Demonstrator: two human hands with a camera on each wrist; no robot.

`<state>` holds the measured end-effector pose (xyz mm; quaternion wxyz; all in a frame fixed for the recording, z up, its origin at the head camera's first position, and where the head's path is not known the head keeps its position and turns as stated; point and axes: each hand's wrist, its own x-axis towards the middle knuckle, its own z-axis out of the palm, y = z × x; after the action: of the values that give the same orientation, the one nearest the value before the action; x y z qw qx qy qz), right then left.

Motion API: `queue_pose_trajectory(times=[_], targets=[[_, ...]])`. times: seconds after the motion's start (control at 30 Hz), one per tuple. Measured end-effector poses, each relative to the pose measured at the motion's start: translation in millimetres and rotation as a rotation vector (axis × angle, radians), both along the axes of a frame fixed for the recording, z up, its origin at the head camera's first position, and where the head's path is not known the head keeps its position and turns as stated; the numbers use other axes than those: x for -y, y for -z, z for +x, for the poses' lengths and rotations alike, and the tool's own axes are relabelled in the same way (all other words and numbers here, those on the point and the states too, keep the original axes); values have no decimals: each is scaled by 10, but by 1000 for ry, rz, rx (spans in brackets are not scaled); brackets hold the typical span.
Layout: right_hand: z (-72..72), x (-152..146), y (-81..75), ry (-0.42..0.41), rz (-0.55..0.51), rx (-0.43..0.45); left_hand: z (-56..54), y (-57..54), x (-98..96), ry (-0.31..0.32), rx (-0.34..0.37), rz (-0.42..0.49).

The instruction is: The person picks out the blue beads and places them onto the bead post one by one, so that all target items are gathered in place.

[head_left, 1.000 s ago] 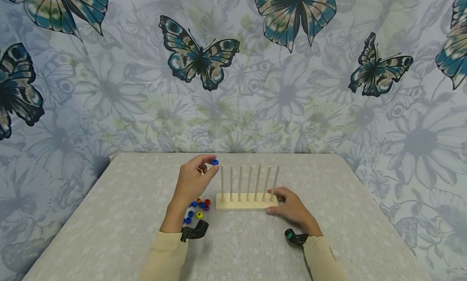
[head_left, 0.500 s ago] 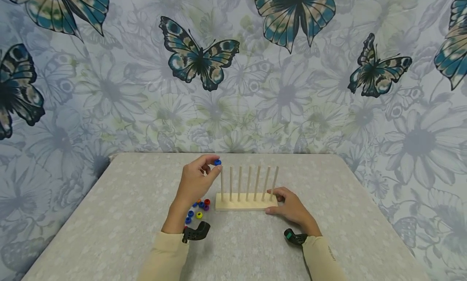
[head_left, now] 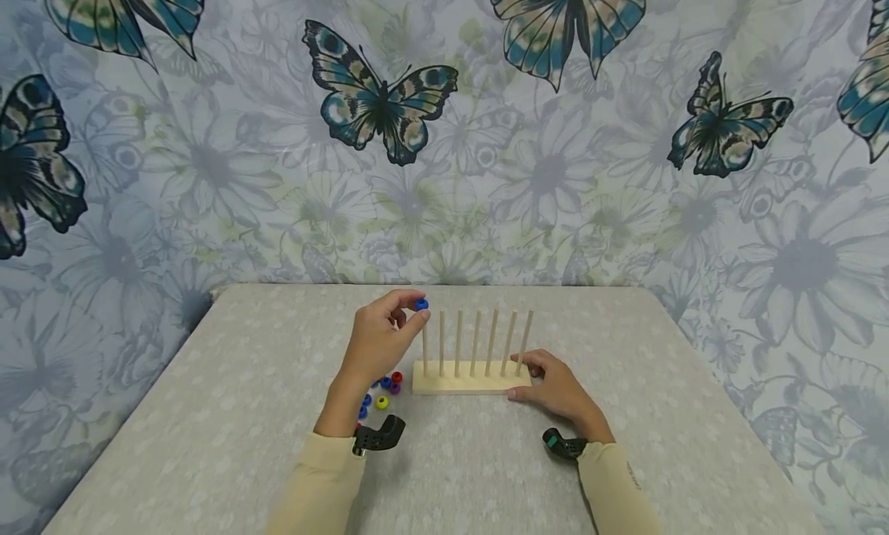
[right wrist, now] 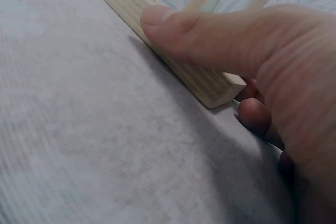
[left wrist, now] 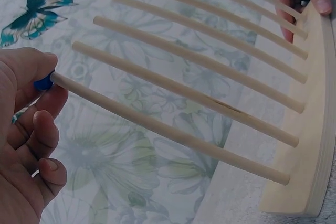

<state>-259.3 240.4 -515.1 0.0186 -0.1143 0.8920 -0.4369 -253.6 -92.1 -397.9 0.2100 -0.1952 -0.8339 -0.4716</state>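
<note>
Between thumb and forefinger my left hand (head_left: 378, 334) pinches a blue bead (head_left: 421, 304). The bead is right at the top of the leftmost wooden peg (left wrist: 173, 129); in the left wrist view the peg's tip meets it, and the fingers partly cover it. A pale wooden pegboard (head_left: 461, 380) with a row of several upright pegs stands on the table. My right hand (head_left: 556, 388) grips the board's right end, the thumb (right wrist: 199, 32) along its front edge and the other fingers behind. No beads show on the pegs.
Several loose beads lie left of the board, partly hidden by my left wrist, among them a yellow bead (head_left: 382, 402), a red bead (head_left: 397, 377) and a purple bead (head_left: 394, 388). The table (head_left: 472, 473) has a light patterned cloth; a butterfly-print wall backs it.
My left hand has moved a little right with the blue bead, from beside the leftmost peg to its tip. The right hand keeps its hold on the board. The head view has tilted slightly.
</note>
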Motion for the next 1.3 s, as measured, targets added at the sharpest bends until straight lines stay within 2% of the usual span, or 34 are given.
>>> queue_pose_trajectory(times=[0.27,0.47,0.87,1.3], targets=[[-16,-10,-7,-5,7,8,-17,4,-14,4,-6,-25],[-31,-10,-33,-3,18,-18,-38,16,-14,4,-12,-46],[-15,-15,-6,-1,28,-6,-11,14,23,9,52,-77],[20,-4,-60,-8,25,-14,-15,-10,41,14,36,-110]])
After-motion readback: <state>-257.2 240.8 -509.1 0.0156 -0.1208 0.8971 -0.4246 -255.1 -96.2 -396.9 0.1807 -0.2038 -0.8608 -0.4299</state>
